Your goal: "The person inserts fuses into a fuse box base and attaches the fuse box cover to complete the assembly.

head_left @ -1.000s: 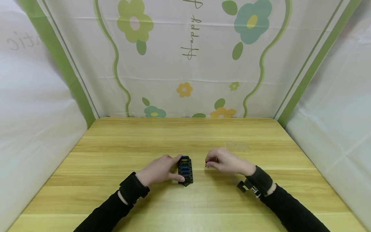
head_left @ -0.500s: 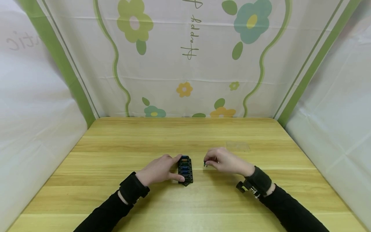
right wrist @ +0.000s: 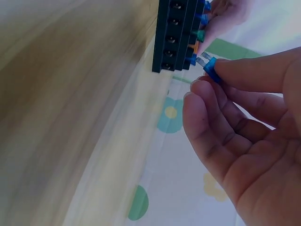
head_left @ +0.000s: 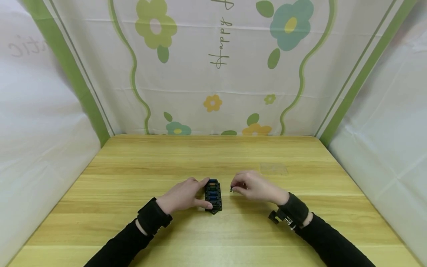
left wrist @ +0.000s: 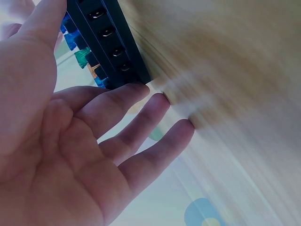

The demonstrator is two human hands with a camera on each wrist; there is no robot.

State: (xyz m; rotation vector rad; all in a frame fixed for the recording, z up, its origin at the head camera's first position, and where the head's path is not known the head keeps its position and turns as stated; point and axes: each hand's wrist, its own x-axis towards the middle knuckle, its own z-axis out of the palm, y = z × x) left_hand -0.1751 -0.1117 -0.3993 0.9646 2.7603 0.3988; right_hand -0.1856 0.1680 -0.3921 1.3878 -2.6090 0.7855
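A black fuse block (head_left: 214, 193) lies on the table, with blue, green and orange blade fuses in a row along its top. My left hand (head_left: 182, 194) holds it by its two ends, thumb at the near end and index finger at the far one. Its other fingers reach down to the tabletop in the left wrist view. To the right of the block, my right hand (head_left: 259, 186) pinches a blue blade fuse (right wrist: 212, 69) between thumb and fingers. Both metal prongs of that fuse point toward the block, seen from the right wrist.
A thin clear plastic piece (head_left: 274, 169) lies flat on the wooden table (head_left: 166, 155), beyond my right hand. White cloth walls (head_left: 186, 74) with printed flowers stand at the back and on both sides.
My right hand has shifted slightly left, bringing the pinched fuse closer to the fuse block. The left hand and the block have stayed in place.
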